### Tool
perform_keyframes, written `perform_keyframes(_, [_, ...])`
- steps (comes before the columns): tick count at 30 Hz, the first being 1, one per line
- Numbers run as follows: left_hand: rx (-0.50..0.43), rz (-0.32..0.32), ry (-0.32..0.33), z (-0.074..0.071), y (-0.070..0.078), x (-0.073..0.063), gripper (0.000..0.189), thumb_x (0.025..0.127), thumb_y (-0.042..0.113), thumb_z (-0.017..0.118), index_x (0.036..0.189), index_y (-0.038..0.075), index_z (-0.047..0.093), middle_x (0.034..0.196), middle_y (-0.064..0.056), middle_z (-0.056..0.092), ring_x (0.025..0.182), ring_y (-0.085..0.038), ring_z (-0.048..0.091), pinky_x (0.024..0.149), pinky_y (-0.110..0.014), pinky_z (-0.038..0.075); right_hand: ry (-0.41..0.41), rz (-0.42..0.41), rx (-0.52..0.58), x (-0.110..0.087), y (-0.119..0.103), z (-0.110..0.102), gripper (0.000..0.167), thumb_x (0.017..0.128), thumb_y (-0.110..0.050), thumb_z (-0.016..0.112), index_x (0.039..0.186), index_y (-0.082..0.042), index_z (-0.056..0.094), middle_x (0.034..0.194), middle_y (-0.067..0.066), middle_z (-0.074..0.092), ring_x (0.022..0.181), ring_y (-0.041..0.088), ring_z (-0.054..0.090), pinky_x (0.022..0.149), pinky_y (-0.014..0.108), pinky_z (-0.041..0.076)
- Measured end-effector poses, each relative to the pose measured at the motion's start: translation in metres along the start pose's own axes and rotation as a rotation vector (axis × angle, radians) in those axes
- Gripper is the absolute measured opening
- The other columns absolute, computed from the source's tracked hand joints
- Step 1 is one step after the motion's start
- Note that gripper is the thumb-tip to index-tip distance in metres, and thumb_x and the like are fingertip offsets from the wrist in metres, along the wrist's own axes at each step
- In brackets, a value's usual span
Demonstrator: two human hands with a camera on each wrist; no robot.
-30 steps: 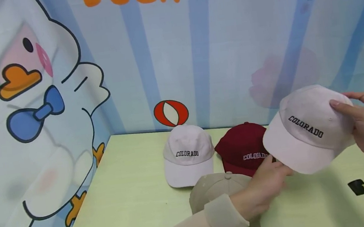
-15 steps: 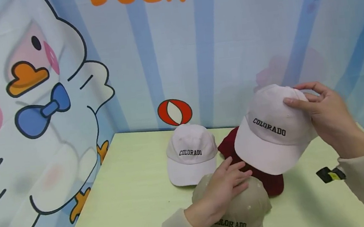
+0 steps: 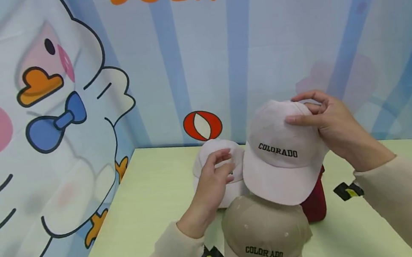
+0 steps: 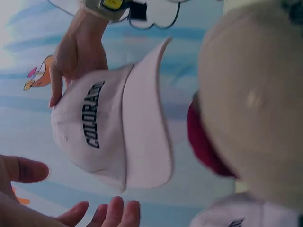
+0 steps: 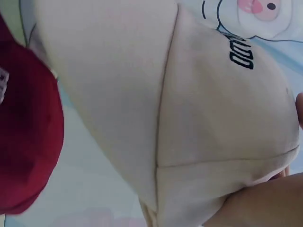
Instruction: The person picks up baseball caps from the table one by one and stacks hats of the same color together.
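My right hand [image 3: 331, 132] grips the crown of a pale pinkish-white baseball cap [image 3: 284, 153], thumb in front, and holds it above the table with the brim toward me. Its dark lettering reads COLORADO. Nothing is in my left hand [image 3: 207, 188], whose fingers are loosely bent in front of a second pale cap [image 3: 233, 191] on the table. A beige cap [image 3: 264, 228] lies nearest me, below the held one. Behind the held cap sits a maroon cap [image 3: 317, 200], mostly hidden. In the left wrist view, my left fingers [image 4: 113, 213] are apart from the held cap.
The caps are grouped on a pale yellow-green table [image 3: 152, 191]. A blue-striped cloth backdrop [image 3: 204, 51] rises behind its back edge, with a large cartoon duck [image 3: 64, 171] printed at the left.
My right hand has carried the pale cap left, across the maroon cap. The left hand has moved left, from beside the maroon cap past the beige cap to the second pale cap.
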State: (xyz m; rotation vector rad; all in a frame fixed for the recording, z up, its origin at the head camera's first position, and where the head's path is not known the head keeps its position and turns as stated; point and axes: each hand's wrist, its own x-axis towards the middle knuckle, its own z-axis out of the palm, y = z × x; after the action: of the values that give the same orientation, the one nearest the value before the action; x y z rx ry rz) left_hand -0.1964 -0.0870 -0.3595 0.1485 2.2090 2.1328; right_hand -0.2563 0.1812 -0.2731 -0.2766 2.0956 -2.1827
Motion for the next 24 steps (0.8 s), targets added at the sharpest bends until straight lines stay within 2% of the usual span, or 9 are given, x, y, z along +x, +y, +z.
perform_keyframes(3, [0.104,0.056,0.029,-0.006,0.012,0.012,0.046,0.106,0.026,0.05,0.151,0.016,0.047,0.155,-0.006,0.045,0.139,-0.028,0.05,0.116,-0.05,0.044,-0.049,0.001,0.008,0.005,0.0,0.01,0.048,0.089,0.001,0.079,0.128,-0.013,0.054,0.103,-0.006,0.079,0.093,0.012,0.073,0.081,0.028,0.059])
perform_keyframes(8, [0.255,0.193,0.05,-0.016,0.03,0.039,0.051,0.107,0.031,0.051,0.156,0.022,0.043,0.163,-0.003,0.033,0.149,-0.028,0.035,0.12,-0.055,0.036,-0.13,-0.001,-0.003,0.014,-0.002,0.027,0.048,0.089,0.0,0.078,0.128,-0.013,0.055,0.1,-0.003,0.078,0.093,0.015,0.071,0.082,0.029,0.058])
perform_keyframes(11, [0.329,0.251,0.008,-0.022,0.034,0.056,0.052,0.109,0.037,0.047,0.16,0.027,0.039,0.167,-0.003,0.028,0.154,-0.028,0.028,0.123,-0.058,0.029,-0.19,-0.014,-0.028,0.021,0.0,0.036,0.048,0.089,0.0,0.079,0.129,-0.013,0.056,0.097,-0.003,0.078,0.09,0.016,0.072,0.079,0.031,0.059])
perform_keyframes(13, [0.351,0.264,-0.037,-0.025,0.034,0.065,0.052,0.11,0.041,0.044,0.16,0.029,0.038,0.168,-0.001,0.027,0.156,-0.025,0.026,0.125,-0.057,0.027,-0.228,-0.026,-0.051,0.026,0.003,0.043,0.049,0.088,0.0,0.079,0.13,-0.013,0.056,0.097,-0.003,0.078,0.087,0.016,0.072,0.077,0.031,0.059])
perform_keyframes(16, [0.304,0.255,-0.089,-0.029,0.032,0.072,0.047,0.112,0.043,0.038,0.155,0.027,0.046,0.161,0.002,0.038,0.15,-0.021,0.035,0.125,-0.051,0.03,-0.272,-0.046,-0.09,0.034,0.009,0.053,0.049,0.088,-0.002,0.08,0.131,-0.015,0.058,0.097,-0.003,0.079,0.084,0.016,0.073,0.075,0.031,0.06])
perform_keyframes(18, [0.24,0.244,-0.096,-0.032,0.031,0.074,0.042,0.112,0.04,0.037,0.145,0.021,0.054,0.148,0.0,0.049,0.139,-0.02,0.045,0.12,-0.046,0.035,-0.289,-0.059,-0.104,0.04,0.012,0.059,0.05,0.088,-0.003,0.08,0.131,-0.016,0.059,0.096,-0.003,0.078,0.083,0.016,0.073,0.075,0.032,0.06])
perform_keyframes(21, [0.138,0.235,-0.072,-0.038,0.028,0.077,0.031,0.113,0.034,0.038,0.126,0.012,0.056,0.126,-0.004,0.054,0.119,-0.021,0.052,0.107,-0.039,0.04,-0.301,-0.083,-0.112,0.047,0.017,0.066,0.05,0.088,-0.003,0.08,0.132,-0.017,0.06,0.096,-0.003,0.078,0.083,0.017,0.072,0.075,0.032,0.06])
perform_keyframes(24, [0.096,0.265,-0.023,-0.043,0.028,0.08,0.023,0.113,0.028,0.039,0.114,0.009,0.052,0.118,-0.004,0.05,0.112,-0.021,0.05,0.098,-0.037,0.039,-0.295,-0.11,-0.115,0.053,0.021,0.07,0.05,0.087,-0.004,0.081,0.132,-0.017,0.061,0.094,-0.003,0.077,0.082,0.017,0.071,0.074,0.032,0.06])
